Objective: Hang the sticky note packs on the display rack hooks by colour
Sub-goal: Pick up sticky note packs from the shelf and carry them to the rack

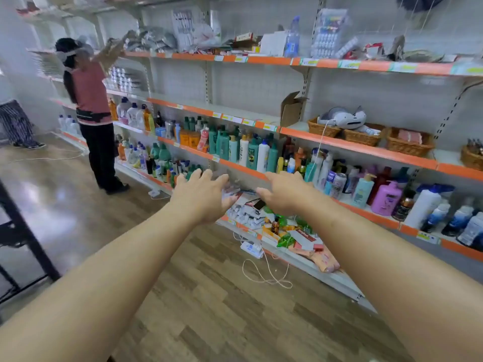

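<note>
Both my arms stretch forward toward a long shop shelf. My left hand [202, 195] is spread with straight fingers and holds nothing. My right hand [283, 193] is beside it, fingers extended, also empty. Between and just beyond the hands lies a pile of small flat packs [248, 209] on the lowest shelf; I cannot tell whether they are sticky note packs. No display rack with hooks is recognisable in this view.
Shelves with orange edges [352, 150] carry many bottles [248, 150] and wicker baskets [407, 142]. A person in a pink top [91, 105] stands at the left, reaching up. A white power strip [252, 249] and cords lie on the wooden floor. A black frame [23, 231] is at left.
</note>
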The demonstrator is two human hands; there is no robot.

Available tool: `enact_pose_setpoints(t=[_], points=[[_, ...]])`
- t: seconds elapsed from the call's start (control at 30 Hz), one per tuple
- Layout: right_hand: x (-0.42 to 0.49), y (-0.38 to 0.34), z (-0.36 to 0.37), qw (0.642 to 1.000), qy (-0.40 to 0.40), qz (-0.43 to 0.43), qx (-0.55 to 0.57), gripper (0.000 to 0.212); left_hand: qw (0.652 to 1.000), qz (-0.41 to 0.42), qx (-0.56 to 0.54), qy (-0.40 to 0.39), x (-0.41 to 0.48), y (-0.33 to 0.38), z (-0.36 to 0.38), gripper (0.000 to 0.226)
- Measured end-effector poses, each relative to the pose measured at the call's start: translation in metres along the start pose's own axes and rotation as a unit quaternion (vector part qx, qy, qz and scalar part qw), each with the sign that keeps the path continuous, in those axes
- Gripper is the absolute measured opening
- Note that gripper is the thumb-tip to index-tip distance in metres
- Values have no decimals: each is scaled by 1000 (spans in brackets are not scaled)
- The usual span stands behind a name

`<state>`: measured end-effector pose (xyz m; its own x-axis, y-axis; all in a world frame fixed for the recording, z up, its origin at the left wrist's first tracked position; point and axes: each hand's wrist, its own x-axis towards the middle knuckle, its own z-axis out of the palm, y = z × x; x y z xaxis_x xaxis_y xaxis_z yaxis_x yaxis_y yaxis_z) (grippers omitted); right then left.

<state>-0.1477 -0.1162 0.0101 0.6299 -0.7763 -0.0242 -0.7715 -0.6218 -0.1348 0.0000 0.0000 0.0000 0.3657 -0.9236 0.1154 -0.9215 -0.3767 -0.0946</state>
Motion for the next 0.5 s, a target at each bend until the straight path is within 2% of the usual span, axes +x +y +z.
enact_pose_setpoints(t=[0.13, 0.5], points=[[81, 22, -15, 1000, -8, 8, -2, 59, 999, -22, -24, -11, 87, -1, -2, 65], [261, 45, -36, 1000, -5, 14, -16, 56, 999, -6, -42, -5, 276, -22, 15, 65]])
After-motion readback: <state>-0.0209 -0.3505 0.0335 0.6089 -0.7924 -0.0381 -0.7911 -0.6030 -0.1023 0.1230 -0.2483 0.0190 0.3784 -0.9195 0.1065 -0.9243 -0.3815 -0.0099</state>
